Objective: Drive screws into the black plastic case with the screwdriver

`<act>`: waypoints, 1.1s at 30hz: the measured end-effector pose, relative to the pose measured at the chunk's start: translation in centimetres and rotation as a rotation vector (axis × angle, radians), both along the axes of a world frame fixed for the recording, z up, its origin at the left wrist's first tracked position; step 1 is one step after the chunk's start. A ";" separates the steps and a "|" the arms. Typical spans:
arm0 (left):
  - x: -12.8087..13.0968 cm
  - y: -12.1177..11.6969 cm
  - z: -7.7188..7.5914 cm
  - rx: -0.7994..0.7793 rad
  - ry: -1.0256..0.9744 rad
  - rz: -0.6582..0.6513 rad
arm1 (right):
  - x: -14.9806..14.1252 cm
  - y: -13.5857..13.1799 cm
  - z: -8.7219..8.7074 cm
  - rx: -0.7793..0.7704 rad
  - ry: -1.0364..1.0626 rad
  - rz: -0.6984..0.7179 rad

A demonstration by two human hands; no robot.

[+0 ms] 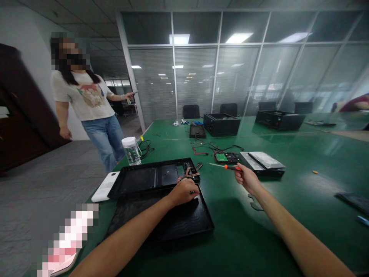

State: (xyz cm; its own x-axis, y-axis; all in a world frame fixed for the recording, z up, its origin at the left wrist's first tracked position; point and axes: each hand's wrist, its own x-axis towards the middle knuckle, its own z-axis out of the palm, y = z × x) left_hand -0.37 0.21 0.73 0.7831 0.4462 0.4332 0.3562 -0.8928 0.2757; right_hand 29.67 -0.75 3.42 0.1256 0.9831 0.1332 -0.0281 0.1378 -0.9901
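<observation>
My right hand (246,179) grips a screwdriver (230,167) by its orange and black handle, the metal shaft pointing left over the table. My left hand (184,191) is closed, fingers curled together, above a shallow black tray-like cover (161,221); a small dark bit shows at its fingertips, too small to name. Just behind that hand a bundle of striped wires (188,173) lies at the right end of a black computer case panel (144,179). A white and grey box with papers (262,163) and a green circuit board (221,157) sit beyond the screwdriver.
A clear water bottle (132,152) stands at the left edge beside black cables. Two black computer cases (221,125) (279,120) are farther back on the green table (236,242). A person (89,96) stands at the left. A yellow bit (315,172) lies to the right.
</observation>
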 end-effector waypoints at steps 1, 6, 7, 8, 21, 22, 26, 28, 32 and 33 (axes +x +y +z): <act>-0.1 -0.1 0.2 0.005 0.052 -0.055 | 0.2 0.1 -0.3 0.003 0.071 -0.003; -0.4 -0.8 1.2 0.010 0.169 -0.163 | -1.4 -0.5 0.8 0.096 0.089 0.097; -0.5 -0.9 1.5 0.011 0.169 -0.162 | -2.2 -1.0 1.2 0.118 0.034 0.119; -0.6 -1.1 1.9 0.012 0.170 -0.153 | -3.0 -1.6 1.7 0.137 -0.038 0.136; -8.6 3.2 5.4 -0.273 0.440 0.460 | -9.3 -16.3 -1.6 0.395 -1.336 0.483; -9.4 3.3 4.9 -0.285 0.505 0.452 | -8.8 -16.8 -2.1 0.376 -1.339 0.461; -10.8 2.7 3.4 -0.144 0.580 0.332 | -6.8 -18.3 -3.1 0.348 -1.307 0.396; -10.6 2.1 3.4 -0.024 0.559 0.278 | -6.3 -18.6 -3.3 0.365 -1.274 0.392; -9.7 0.6 5.5 0.096 0.571 0.246 | -6.7 -17.8 -3.1 0.389 -1.250 0.380; -9.5 0.1 6.4 0.108 0.566 0.243 | -6.9 -17.2 -2.9 0.393 -1.252 0.375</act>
